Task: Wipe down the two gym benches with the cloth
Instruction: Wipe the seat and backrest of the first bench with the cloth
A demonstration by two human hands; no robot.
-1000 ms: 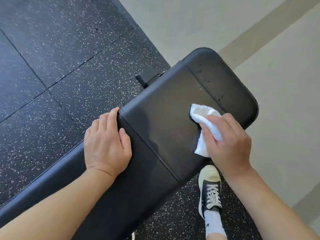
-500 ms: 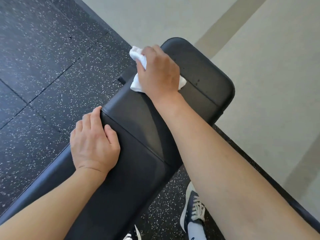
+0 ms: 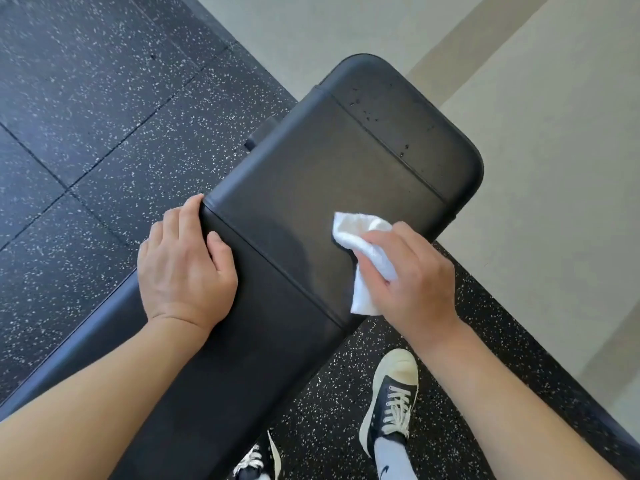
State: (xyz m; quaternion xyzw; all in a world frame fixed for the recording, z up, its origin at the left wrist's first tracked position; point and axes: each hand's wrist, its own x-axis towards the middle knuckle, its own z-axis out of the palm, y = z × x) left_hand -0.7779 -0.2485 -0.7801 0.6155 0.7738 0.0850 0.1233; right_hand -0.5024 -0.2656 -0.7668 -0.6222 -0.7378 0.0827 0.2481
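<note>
White cloth [image 3: 360,251] bunched under right hand [image 3: 414,275], fingers curled on it, pressed on bench [image 3: 311,168]; left hand [image 3: 185,268] flat, gripping bench edge.

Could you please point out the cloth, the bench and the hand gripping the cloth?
cloth [image 3: 358,228]: head view, bunched upper part.
bench [image 3: 311,174]: head view, bare pad top.
right hand [image 3: 419,278]: head view, its back.

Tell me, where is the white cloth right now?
In the head view, the white cloth lies on the black bench pad, held by the right hand, near the pad's right edge.
</note>
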